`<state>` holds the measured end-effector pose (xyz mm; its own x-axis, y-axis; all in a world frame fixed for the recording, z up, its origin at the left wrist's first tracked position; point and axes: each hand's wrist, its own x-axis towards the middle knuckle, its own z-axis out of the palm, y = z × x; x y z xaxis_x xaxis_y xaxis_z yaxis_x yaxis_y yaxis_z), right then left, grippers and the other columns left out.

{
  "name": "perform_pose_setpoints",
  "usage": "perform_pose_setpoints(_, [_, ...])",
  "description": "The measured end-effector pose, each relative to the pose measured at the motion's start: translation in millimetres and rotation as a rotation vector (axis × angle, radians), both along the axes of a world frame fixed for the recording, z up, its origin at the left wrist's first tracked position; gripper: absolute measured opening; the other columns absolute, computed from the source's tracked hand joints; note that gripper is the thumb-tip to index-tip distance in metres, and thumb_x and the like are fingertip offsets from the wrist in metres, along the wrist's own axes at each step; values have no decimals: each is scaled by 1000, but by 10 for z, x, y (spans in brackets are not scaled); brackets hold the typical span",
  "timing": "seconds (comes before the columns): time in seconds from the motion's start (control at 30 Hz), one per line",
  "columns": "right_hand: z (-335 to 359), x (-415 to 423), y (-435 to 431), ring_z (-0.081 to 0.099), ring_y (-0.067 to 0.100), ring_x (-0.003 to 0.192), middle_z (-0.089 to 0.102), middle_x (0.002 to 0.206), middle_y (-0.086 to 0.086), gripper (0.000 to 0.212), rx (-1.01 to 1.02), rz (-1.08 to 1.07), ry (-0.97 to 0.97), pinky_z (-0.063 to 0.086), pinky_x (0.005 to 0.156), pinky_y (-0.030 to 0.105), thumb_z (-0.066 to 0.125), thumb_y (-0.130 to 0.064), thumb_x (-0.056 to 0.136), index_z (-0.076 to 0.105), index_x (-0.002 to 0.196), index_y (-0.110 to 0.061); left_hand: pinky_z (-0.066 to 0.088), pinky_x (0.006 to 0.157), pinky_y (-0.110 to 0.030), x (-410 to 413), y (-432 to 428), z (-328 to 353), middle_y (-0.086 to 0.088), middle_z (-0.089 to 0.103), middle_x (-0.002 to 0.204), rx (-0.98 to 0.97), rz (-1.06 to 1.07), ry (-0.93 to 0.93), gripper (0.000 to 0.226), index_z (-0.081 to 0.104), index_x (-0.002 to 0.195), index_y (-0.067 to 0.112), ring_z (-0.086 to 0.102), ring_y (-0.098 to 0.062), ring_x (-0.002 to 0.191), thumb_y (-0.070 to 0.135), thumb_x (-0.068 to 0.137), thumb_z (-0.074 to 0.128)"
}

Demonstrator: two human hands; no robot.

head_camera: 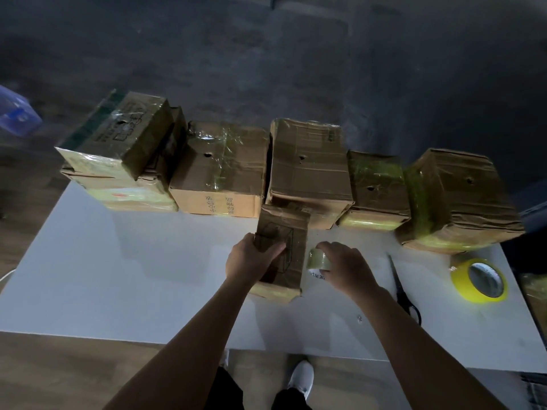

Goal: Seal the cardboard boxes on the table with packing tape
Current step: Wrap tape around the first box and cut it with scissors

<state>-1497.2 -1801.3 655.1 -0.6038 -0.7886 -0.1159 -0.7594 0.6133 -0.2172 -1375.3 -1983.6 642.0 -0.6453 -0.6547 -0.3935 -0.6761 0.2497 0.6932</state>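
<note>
A small cardboard box [291, 232] stands near the middle of the white table [118, 276]. My left hand [248, 257] grips its left side, fingers curled over the top face. Just right of the box, my right hand [344, 266] holds a roll of clear packing tape [318, 258] against the table surface. Several larger cardboard boxes [307, 170], wrapped in yellowish tape, line the far edge of the table.
Black-handled scissors [398, 279] lie to the right of my right hand. A yellow tape roll [461, 287] lies flat near the right edge. Two stacked boxes [118, 161] stand at the far left. A blue object [14, 112] is on the floor, far left.
</note>
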Motion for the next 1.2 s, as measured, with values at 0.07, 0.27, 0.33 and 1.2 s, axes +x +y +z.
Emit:
perform_pose_setpoints(0.07, [43, -7, 27, 63, 25, 95, 65, 106, 6, 54, -56, -31, -44, 47, 79, 32, 78, -28, 76, 56, 123, -14, 51, 62, -25, -8, -12, 1, 8, 68, 83, 153, 96, 86, 44, 63, 93, 20, 64, -11, 79, 59, 74, 71])
perform_pose_setpoints(0.27, [383, -85, -53, 56, 11, 90, 58, 112, -2, 62, -331, -45, -225, 42, 64, 12, 84, -18, 68, 52, 120, -22, 58, 84, -46, 151, 77, -25, -12, 73, 101, 646, 184, 215, 62, 67, 105, 9, 70, -28, 93, 59, 69, 71])
perform_pose_setpoints(0.33, [394, -68, -83, 57, 18, 91, 59, 111, 3, 59, -246, -9, -207, 45, 66, 19, 83, -18, 69, 54, 120, -17, 54, 91, -48, 133, 26, 17, -12, 66, 117, 517, 131, 209, 65, 59, 116, 9, 65, -26, 102, 55, 71, 71])
perform_pose_setpoints(1.2, [536, 299, -599, 64, 23, 94, 68, 107, 4, 48, -84, 211, 125, 42, 80, 33, 76, -37, 76, 59, 115, -15, 50, 67, -34, 164, -36, -182, 8, 60, 89, -69, 130, -54, 36, 56, 115, 23, 59, -17, 80, 49, 98, 37])
